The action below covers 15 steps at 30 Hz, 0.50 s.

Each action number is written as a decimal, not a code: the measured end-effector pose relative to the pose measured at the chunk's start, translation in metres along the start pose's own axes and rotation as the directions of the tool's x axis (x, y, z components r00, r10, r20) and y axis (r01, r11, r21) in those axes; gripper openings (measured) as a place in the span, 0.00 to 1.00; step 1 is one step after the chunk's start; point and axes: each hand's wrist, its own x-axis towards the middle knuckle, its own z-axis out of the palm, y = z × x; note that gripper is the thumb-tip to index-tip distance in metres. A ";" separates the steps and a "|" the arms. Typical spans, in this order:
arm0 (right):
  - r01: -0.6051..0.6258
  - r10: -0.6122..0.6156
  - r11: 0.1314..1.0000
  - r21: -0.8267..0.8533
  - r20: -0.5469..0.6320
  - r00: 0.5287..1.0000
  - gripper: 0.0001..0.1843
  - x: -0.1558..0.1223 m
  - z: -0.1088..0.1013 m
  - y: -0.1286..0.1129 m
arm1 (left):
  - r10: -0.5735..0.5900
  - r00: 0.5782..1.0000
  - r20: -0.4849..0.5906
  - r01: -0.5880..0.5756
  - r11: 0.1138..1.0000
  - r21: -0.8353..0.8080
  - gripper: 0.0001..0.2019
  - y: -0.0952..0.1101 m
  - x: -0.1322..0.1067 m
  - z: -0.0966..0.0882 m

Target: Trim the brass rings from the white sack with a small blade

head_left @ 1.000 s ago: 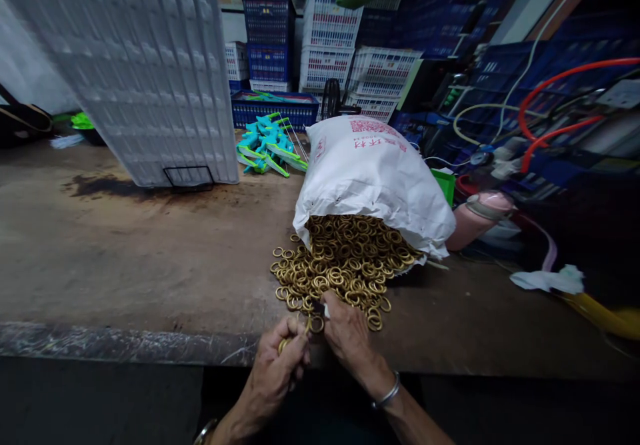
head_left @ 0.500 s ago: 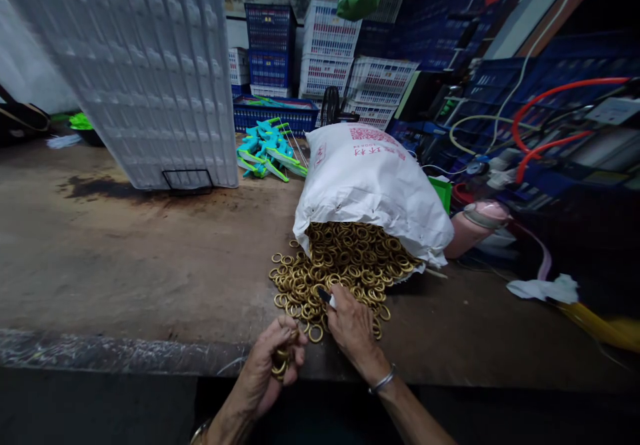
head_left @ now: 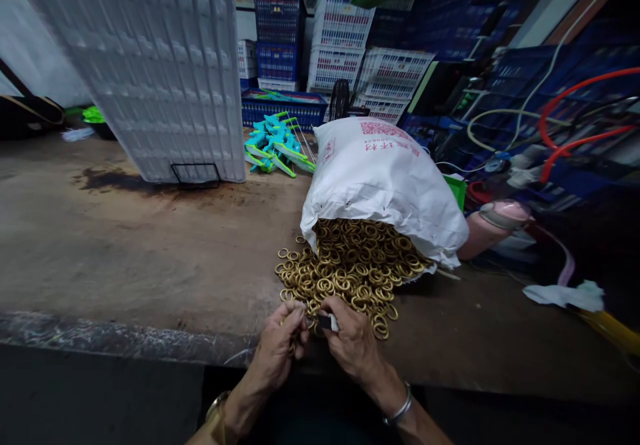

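A heap of brass-coloured rings spills from the mouth of a white woven sack lying on the worktable. My left hand is closed around several of these rings, which are mostly hidden by the fingers. Just to its right, at the near edge of the heap, my right hand grips a small knife with a dark blade and a white part at the grip. The blade points left toward my left fingertips. Whether it touches a ring there I cannot tell.
A translucent ribbed plastic panel stands on the left in a black wire stand. Turquoise and green plastic pieces lie behind the sack. A pink bottle leans right of it. Stacked crates fill the back.
My left hand has turned and closed more over its rings. The two hands have come closer together, and the knife has swung level toward the left. The whole view has shifted slightly.
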 end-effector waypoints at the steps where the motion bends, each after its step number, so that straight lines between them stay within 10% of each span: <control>1: 0.014 -0.015 1.000 0.017 0.010 1.000 0.07 -0.001 0.000 -0.002 | 0.025 1.000 -0.007 -0.025 0.997 0.069 0.14 -0.001 0.000 0.000; 7: -0.185 0.167 0.950 0.251 0.091 0.982 0.07 0.004 0.001 -0.011 | 0.076 0.996 -0.051 -0.058 0.953 0.298 0.15 -0.005 -0.001 -0.001; 15: -0.546 0.397 0.675 0.495 0.381 0.835 0.21 0.012 0.001 -0.020 | 0.308 0.951 0.034 -0.293 0.856 0.426 0.11 -0.002 -0.004 0.004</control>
